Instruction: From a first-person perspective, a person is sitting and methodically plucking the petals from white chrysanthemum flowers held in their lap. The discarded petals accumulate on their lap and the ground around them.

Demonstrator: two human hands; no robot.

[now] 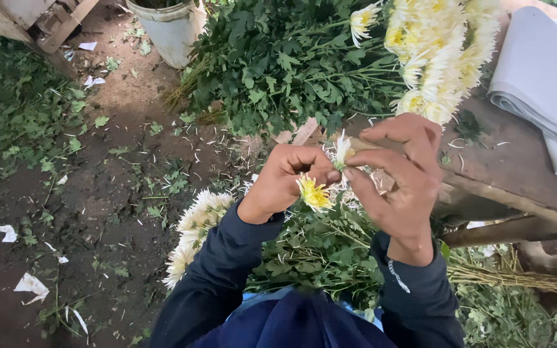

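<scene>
My left hand [285, 180] is closed around flower stems, with a small yellow-centred bloom [314, 193] just below its fingers. My right hand [401, 177] pinches a white flower head [342, 152] between thumb and fingers, right beside the left hand. Under both hands lies a leafy bunch of cut flowers [320, 248] with white blooms [195, 225] sticking out to the left. Both arms wear dark blue sleeves.
A big bundle of white-yellow chrysanthemums [439, 51] with green foliage [278, 64] lies on a wooden bench [517, 174]. Folded grey paper sheets [543, 77] sit at the right. A white bucket [169, 29] stands on the littered dirt floor [98, 193].
</scene>
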